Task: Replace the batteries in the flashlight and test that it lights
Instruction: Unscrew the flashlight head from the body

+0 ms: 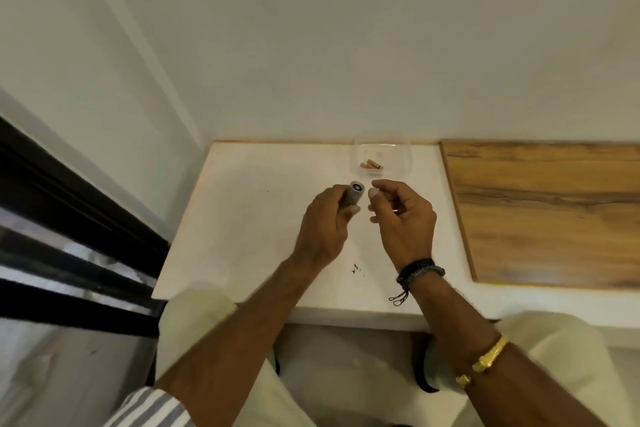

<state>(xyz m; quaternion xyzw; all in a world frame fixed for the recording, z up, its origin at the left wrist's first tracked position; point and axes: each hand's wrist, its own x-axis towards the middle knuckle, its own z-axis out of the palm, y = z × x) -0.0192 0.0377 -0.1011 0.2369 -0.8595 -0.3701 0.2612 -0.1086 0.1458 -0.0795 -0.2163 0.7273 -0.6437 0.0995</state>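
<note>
Now the left hand (323, 224) grips the flashlight (352, 197) over the table (242, 218), fingers wrapped round its barrel, end pointing up. Just beside it the right hand (405, 218) hovers, fingers loosely curled (empty). Batteries (371, 165) lie in a box (405, 163) beyond.

Domestic room, likely a home. Small white table (263, 218) set against a plain white wall (346, 45); wood-grain board (554, 211) on its right; dark-framed window (69, 236) to its left.
</note>
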